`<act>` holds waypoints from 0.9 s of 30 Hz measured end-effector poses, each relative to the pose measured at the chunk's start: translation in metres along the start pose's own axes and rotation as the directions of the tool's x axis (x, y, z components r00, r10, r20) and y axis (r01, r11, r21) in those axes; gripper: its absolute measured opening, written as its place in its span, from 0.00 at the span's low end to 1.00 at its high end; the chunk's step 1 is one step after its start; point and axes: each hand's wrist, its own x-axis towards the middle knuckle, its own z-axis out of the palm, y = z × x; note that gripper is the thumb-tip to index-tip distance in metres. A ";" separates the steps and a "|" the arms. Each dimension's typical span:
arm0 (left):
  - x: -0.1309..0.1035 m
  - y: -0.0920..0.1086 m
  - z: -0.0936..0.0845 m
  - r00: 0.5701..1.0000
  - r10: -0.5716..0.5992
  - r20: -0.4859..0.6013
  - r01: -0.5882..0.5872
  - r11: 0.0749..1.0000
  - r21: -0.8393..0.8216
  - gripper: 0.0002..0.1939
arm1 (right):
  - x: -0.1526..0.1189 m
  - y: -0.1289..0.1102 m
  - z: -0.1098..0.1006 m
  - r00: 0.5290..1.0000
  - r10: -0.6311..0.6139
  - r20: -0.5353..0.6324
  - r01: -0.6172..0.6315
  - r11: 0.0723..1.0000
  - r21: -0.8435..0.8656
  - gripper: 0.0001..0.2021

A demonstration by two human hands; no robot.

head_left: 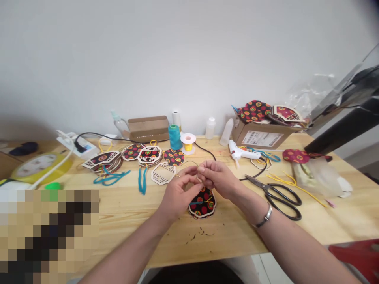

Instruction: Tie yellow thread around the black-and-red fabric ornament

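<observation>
Over the middle of the table, my left hand (181, 193) and my right hand (217, 177) meet, fingertips pinched close together. A thin, thread-like loop shows at the fingertips; what exactly each hand grips is too small to make out. Just under the hands lies a dark flower-patterned piece (204, 211) with a pale wooden rim, a teal strand and a yellow cord on it. A bare wooden lattice frame (163, 173) rests beside my left hand. Behind it is a round patterned fabric piece (174, 157).
Black-handled scissors (282, 195) and a white glue gun (244, 152) with its cable lie to the right. Teal thread (175, 138) and a yellow-thread spool (188, 144) stand behind. A cardboard box (260, 134) is back right, tasselled lattice pieces (150, 156) left, wide tape (40, 165) far left.
</observation>
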 end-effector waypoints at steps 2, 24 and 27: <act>0.000 0.003 0.000 1.000 -0.018 -0.009 0.017 0.993 -0.113 0.08 | 0.000 0.000 -0.001 1.000 0.007 -0.011 -0.007 1.000 -0.028 0.15; 0.004 -0.004 -0.001 0.970 -0.224 -0.089 0.165 0.887 -0.432 0.10 | 0.001 0.006 0.003 0.993 0.063 -0.102 -0.096 0.927 -0.363 0.08; 0.005 -0.010 -0.003 0.983 -0.124 -0.135 0.084 0.958 -0.273 0.09 | 0.002 0.009 0.002 0.993 0.039 -0.114 -0.084 0.902 -0.423 0.08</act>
